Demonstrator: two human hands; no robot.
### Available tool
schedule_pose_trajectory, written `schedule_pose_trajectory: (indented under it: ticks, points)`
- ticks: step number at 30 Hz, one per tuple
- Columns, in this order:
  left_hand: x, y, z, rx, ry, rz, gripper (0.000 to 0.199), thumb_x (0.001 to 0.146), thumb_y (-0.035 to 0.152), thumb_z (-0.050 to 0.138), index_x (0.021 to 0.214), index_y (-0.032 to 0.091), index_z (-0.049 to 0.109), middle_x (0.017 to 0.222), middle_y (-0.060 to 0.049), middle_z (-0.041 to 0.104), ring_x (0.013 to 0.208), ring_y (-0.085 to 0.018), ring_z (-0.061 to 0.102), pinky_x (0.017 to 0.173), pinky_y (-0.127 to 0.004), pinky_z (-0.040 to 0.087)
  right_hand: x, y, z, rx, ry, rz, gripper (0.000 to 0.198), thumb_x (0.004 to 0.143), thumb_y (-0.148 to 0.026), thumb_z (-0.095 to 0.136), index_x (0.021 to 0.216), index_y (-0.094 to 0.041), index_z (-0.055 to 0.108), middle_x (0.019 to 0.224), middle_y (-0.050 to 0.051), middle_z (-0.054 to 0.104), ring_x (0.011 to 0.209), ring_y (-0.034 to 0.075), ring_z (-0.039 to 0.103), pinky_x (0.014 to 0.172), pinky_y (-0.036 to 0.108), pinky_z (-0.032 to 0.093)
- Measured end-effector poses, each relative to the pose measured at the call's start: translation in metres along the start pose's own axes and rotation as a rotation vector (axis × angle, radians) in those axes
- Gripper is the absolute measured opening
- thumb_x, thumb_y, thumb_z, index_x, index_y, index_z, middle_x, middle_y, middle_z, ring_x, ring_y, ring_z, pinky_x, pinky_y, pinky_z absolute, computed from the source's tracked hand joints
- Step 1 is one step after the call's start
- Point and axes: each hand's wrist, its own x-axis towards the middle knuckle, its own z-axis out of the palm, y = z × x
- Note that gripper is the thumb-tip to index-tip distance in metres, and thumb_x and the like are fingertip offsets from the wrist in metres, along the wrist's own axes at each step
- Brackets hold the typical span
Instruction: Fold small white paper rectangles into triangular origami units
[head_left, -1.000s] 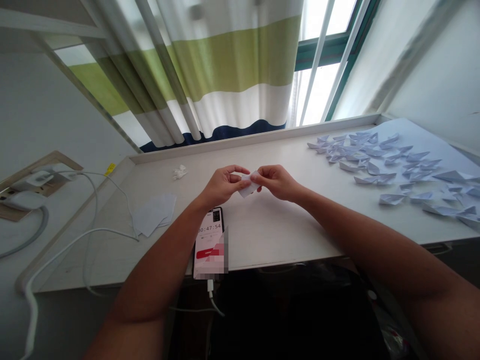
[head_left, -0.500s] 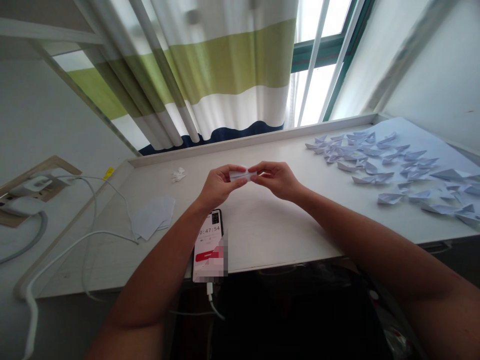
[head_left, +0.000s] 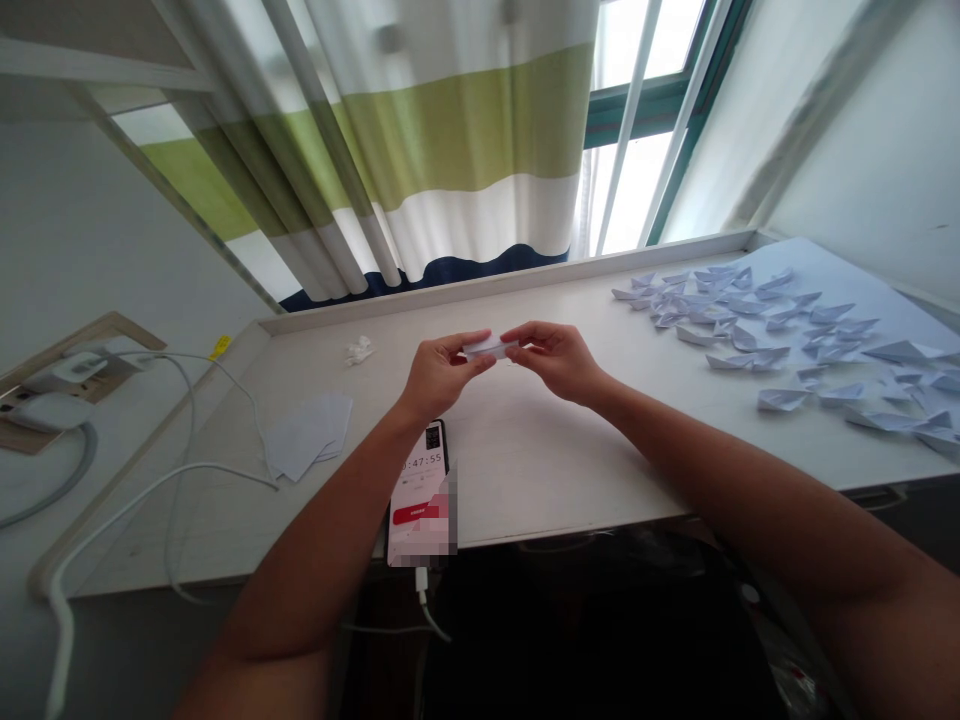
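Note:
A small folded piece of white paper (head_left: 486, 347) is held above the middle of the white desk, pinched from both sides. My left hand (head_left: 444, 372) grips its left end between thumb and fingers. On the opposite end, the thumb and fingertips of my right hand (head_left: 551, 360) are closed. Fingers cover both ends, so the paper's full shape is hidden. Many folded paper boats (head_left: 746, 357) lie spread over the right side of the desk. Flat white paper sheets (head_left: 309, 432) rest on the left side.
Beside my left forearm a phone (head_left: 418, 500) showing a timer lies at the desk's front edge, its charging cable (head_left: 422, 580) hanging down. A crumpled bit of white paper (head_left: 360, 350) sits at the back left. White cables (head_left: 161, 478) run from a wall socket (head_left: 71, 375) across the left side.
Both hands stay almost in place, still pinching the paper. Its face now looks slightly tilted, and the right fingers have shifted a little along its edge.

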Motion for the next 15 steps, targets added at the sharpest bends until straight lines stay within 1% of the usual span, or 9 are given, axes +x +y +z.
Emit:
schedule_pose_trajectory:
  ticks: [4,8,10,13,15]
  points:
    - [0.0002,0.0054,0.0017,-0.137,0.012,-0.017,0.057,0.071,0.037,0.102,0.123,0.021,0.085,0.111,-0.01,0.086,0.095,-0.022,0.079,0.093,-0.041,0.065,0.001,-0.0012,-0.0002,0.04,0.027,0.014,0.047,0.077,-0.061,0.093,0.1,-0.021,0.084,0.1,0.008,0.083,0.093,0.024,0.076,0.09,0.044,0.065]
    - [0.0014,0.0078,-0.0011,-0.174,0.051,0.005,0.058,0.067,0.036,0.104,0.121,0.023,0.086,0.093,-0.005,0.085,0.086,-0.019,0.078,0.09,-0.039,0.065,0.0024,-0.0007,-0.0026,0.062,0.05,0.03,0.047,0.076,-0.059,0.095,0.1,-0.02,0.084,0.096,0.007,0.081,0.089,0.023,0.074,0.086,0.042,0.064]
    - [0.0019,0.0069,-0.0025,-0.165,0.048,0.022,0.056,0.068,0.038,0.104,0.119,0.023,0.086,0.089,-0.005,0.085,0.083,-0.019,0.079,0.088,-0.04,0.065,0.0032,-0.0001,-0.0045,0.068,0.058,0.042,0.046,0.075,-0.056,0.096,0.101,-0.02,0.085,0.095,0.007,0.08,0.086,0.022,0.072,0.083,0.041,0.064]
    - [0.0018,0.0055,-0.0022,-0.154,0.041,0.035,0.05,0.072,0.042,0.101,0.116,0.023,0.087,0.093,-0.008,0.087,0.084,-0.022,0.082,0.089,-0.043,0.066,0.0037,0.0,-0.0066,0.076,0.056,0.051,0.044,0.075,-0.054,0.096,0.101,-0.02,0.084,0.094,0.007,0.08,0.084,0.021,0.072,0.081,0.041,0.064]
    - [0.0012,0.0058,-0.0008,-0.143,0.041,0.042,0.044,0.074,0.045,0.1,0.11,0.022,0.088,0.094,-0.009,0.087,0.086,-0.024,0.082,0.089,-0.045,0.067,0.0036,-0.0005,-0.0067,0.087,0.038,0.047,0.045,0.075,-0.055,0.096,0.102,-0.02,0.084,0.096,0.007,0.081,0.087,0.022,0.073,0.083,0.041,0.064]
